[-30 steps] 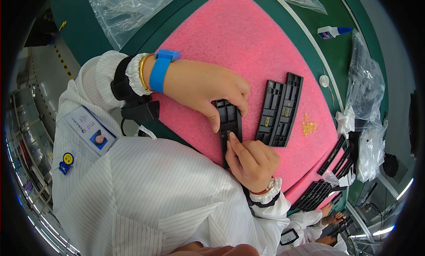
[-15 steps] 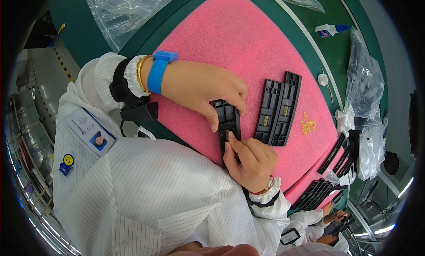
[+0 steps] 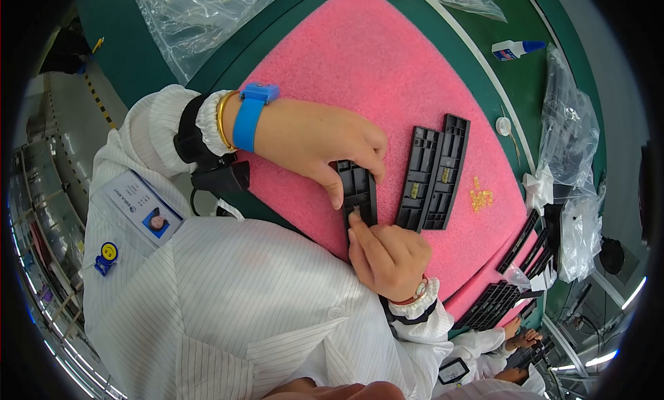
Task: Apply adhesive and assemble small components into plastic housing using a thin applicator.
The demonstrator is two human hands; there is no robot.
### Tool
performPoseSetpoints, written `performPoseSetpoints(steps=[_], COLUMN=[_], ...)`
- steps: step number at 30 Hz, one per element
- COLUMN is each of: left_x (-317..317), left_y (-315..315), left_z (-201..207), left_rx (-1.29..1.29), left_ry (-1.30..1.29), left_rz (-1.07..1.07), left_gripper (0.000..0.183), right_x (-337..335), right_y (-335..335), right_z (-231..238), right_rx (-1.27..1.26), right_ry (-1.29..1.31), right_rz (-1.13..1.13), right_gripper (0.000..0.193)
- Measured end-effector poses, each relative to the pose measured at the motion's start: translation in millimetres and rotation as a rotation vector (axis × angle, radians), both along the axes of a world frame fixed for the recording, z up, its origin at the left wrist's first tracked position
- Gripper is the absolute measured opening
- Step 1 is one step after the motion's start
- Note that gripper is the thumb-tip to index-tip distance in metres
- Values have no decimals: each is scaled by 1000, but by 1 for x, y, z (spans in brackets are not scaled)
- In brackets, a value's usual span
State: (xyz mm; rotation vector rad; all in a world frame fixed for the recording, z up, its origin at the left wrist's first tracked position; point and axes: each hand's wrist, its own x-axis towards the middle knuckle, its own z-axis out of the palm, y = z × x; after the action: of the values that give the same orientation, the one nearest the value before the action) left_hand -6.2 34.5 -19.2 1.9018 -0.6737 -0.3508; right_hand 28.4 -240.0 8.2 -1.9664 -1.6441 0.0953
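A black plastic strip with recessed compartments lies on the pink foam mat. My left hand grips its far end between thumb and fingers. My right hand is closed, its index fingertip pressed down on the middle of the strip. Whatever lies under that fingertip is too small to make out. To the right, two similar black strips rest side by side, each with a small yellow piece in a compartment. A loose cluster of small yellow pieces lies farther right on the foam.
A glue-like white bottle with blue cap and a small round white container are on the green table. Clear plastic bags lie at the right edge. More black strips are at lower right, near another person's hands.
My right index finger has shifted slightly down along the strip and now presses flatter, with the thumb tucked lower. My left hand keeps its grip.
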Motion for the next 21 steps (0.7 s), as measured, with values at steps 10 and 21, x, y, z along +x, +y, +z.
performPoseSetpoints(steps=[10,21], left_x=[1,-2], left_y=[1,-3], left_z=[3,18], left_rx=[21,289], left_ry=[-65,-365], left_rz=[-16,219], left_gripper=[58,112], right_x=[23,18], right_y=[-11,-9], right_z=[0,0], right_rx=[42,-94], right_ry=[51,138], right_rz=[-598,-577], right_gripper=[21,34])
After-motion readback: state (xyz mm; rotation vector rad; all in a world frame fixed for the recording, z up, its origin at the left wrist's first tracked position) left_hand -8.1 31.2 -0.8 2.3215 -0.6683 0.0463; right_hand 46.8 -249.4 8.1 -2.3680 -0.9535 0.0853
